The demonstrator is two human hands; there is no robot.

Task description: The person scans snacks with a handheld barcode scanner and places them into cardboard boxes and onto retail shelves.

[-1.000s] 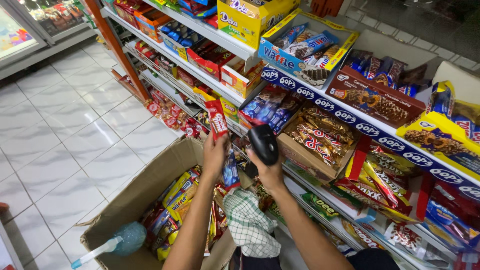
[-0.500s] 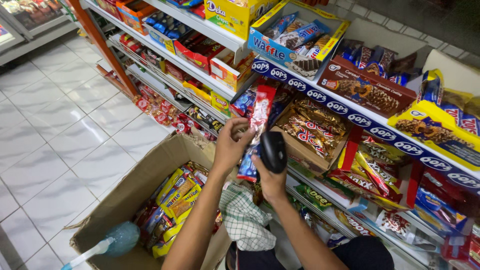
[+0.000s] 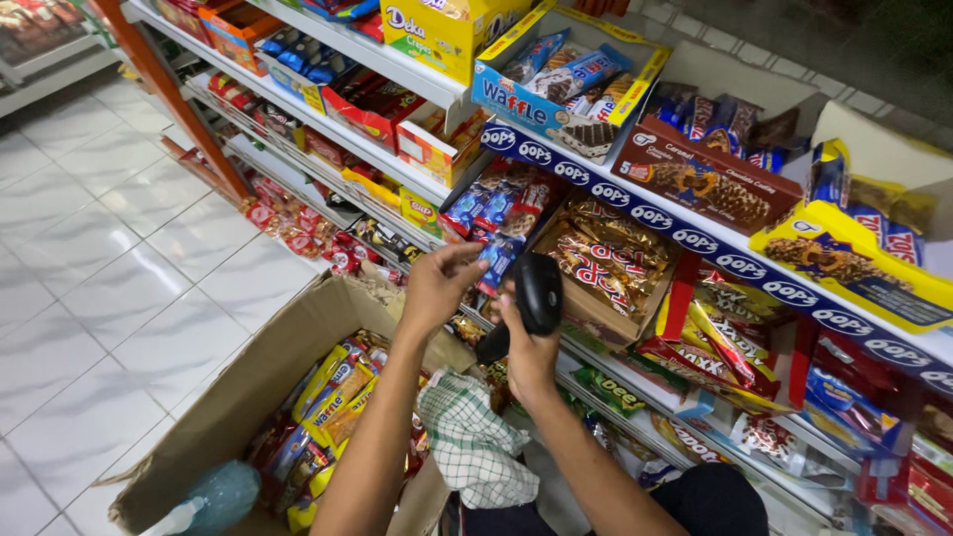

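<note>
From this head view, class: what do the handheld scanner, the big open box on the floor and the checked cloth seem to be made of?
Scanner: probably hard black plastic, smooth with a slight sheen. Box: brown corrugated cardboard, matte, flaps bent. Cloth: woven fabric, soft folds, green-and-white check.

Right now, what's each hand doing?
Left hand: closed on a blue snack packet at the shelf.
Right hand: closed around a black handheld scanner.

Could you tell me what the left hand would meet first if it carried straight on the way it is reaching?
Most likely the blue and red snack packs on the shelf; the left hand already seems to touch them.
</note>
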